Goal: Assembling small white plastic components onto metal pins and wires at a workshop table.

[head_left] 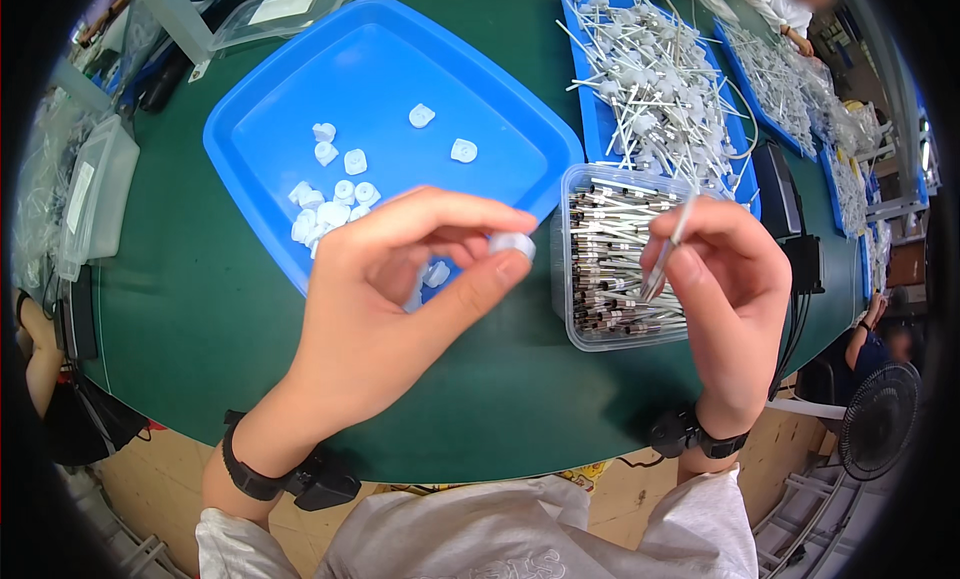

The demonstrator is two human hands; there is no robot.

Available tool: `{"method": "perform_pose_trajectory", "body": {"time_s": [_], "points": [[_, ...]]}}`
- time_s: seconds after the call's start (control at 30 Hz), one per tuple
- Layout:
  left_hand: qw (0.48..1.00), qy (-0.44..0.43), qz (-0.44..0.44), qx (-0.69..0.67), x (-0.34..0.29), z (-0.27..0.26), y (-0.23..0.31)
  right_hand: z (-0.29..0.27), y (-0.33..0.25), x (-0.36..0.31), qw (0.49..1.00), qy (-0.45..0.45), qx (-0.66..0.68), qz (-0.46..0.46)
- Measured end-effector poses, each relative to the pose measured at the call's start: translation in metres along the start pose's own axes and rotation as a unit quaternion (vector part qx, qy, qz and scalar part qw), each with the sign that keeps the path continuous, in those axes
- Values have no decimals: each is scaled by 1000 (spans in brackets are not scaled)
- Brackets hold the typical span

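Note:
Between thumb and forefinger, my left hand (pixel 385 289) pinches a small white plastic cap (pixel 513 245) over the near right edge of a blue tray (pixel 470 69). Several more white caps (pixel 335 214) lie in that tray, most of them heaped at its left. My right hand (pixel 725 289) grips a thin white rod (pixel 672 241) with a metallic lower end, held at a slant. Below it stands a clear plastic box (pixel 575 324) packed with similar rods (pixel 612 249). The held rod and cap are apart from each other.
Behind the box, another blue tray (pixel 597 129) is heaped with rods bearing white caps. Clear containers (pixel 105 199) stand at the left and a clear lid (pixel 285 9) at the back. A black device (pixel 778 189) with cables sits at the right. Other people work at the far right and left.

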State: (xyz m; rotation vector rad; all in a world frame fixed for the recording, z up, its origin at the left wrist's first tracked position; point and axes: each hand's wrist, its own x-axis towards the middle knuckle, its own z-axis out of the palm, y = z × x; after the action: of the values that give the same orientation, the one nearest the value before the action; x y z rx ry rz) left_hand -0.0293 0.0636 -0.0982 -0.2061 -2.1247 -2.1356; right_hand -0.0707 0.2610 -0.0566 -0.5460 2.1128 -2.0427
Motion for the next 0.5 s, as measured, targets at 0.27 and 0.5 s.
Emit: {"method": "perform_pose_trajectory", "body": {"time_s": [0.27, 0.5], "points": [[926, -75, -144, -341, -5, 7, 3, 8, 1, -7, 989, -34, -13, -144], [904, -101, -159, -384, -9, 7, 7, -1, 1, -4, 945, -144, -100, -277]]}}
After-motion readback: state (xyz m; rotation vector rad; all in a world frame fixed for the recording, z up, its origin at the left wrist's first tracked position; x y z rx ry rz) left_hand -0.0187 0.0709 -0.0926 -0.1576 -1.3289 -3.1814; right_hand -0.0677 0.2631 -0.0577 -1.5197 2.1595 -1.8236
